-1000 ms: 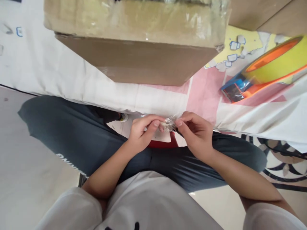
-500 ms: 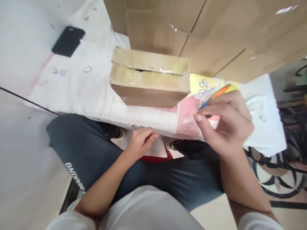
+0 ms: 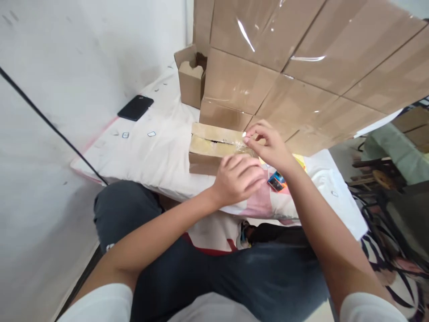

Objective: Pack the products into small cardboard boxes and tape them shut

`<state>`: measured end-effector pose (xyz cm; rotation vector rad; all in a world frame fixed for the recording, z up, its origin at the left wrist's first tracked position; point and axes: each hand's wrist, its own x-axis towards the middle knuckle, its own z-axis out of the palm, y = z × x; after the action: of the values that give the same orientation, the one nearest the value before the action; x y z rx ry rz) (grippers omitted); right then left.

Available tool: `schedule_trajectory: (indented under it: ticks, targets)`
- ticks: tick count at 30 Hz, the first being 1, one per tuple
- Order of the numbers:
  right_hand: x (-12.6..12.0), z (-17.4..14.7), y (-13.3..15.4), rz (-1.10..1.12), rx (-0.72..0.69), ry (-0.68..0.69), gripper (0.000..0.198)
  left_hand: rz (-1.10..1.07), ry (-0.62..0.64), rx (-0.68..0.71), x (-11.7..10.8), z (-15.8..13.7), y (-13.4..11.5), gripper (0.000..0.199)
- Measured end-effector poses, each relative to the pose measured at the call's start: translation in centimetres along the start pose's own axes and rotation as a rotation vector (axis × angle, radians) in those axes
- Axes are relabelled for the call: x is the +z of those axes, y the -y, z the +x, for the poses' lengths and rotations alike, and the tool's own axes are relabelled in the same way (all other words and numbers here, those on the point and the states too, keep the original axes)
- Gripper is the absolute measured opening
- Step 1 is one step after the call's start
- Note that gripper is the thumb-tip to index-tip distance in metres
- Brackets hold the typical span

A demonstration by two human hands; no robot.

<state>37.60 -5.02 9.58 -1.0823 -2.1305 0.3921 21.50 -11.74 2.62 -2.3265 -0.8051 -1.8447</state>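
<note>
A small cardboard box [image 3: 204, 163] lies on the cloth in front of me, a torn slit running along its taped top. Above its right end, my right hand [image 3: 268, 143] pinches a piece of crinkled clear film [image 3: 240, 145] between thumb and fingertips. My left hand [image 3: 238, 179] hovers by the box's front right corner, fingers loosely bent and slightly apart, with nothing visible in it; its palm is hidden. An orange and blue packet [image 3: 276, 181] rests on the cloth just right of my left hand, partly behind my right forearm.
Stacked, taped cartons [image 3: 241, 80] rise behind the box. An opened carton [image 3: 190, 85] stands at their left. A black phone [image 3: 136, 108] lies on the patterned cloth [image 3: 161, 156] near the wall. A dark cord [image 3: 53, 126] crosses the left side. Dark metal furniture [image 3: 385, 210] stands at right.
The orange and blue packet has left my right hand and lies on the cloth. Both hands have moved to the box's right end. My view has shifted, showing more of the cartons.
</note>
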Motion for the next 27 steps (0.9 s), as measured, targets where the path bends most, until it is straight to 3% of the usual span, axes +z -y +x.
schedule_trajectory:
  ticks: [3, 7, 14, 19, 21, 25, 27]
  targets:
    - [2.3, 1.7, -0.7, 0.092, -0.007, 0.048, 0.024, 0.061, 0.000, 0.093, 0.5, -2.2, 0.4, 0.006]
    - [3.9, 2.4, -0.5, 0.120, 0.013, 0.170, 0.021, 0.071, 0.033, 0.143, -1.6, -3.9, 1.6, 0.012]
    - [4.6, 3.1, -0.4, -0.014, 0.029, 0.204, 0.013, 0.302, 0.238, -0.091, -2.9, -3.0, 4.1, 0.021]
    - [5.7, 3.3, -0.2, -0.165, 0.089, 0.231, 0.019, 0.324, 0.331, -0.134, -3.8, -2.1, 3.8, 0.022]
    - [5.7, 3.4, -0.8, -0.229, 0.118, 0.192, 0.022, 0.335, 0.333, -0.145, -4.0, -2.0, 3.6, 0.019]
    - [4.7, 3.6, -2.6, -0.335, 0.171, -0.029, 0.025, 0.361, 0.332, -0.137, -3.7, -2.4, 3.3, 0.013]
    - [4.2, 3.7, -3.0, -0.304, 0.163, -0.038, 0.025, 0.384, 0.319, -0.106, -3.5, -2.8, 3.2, 0.015]
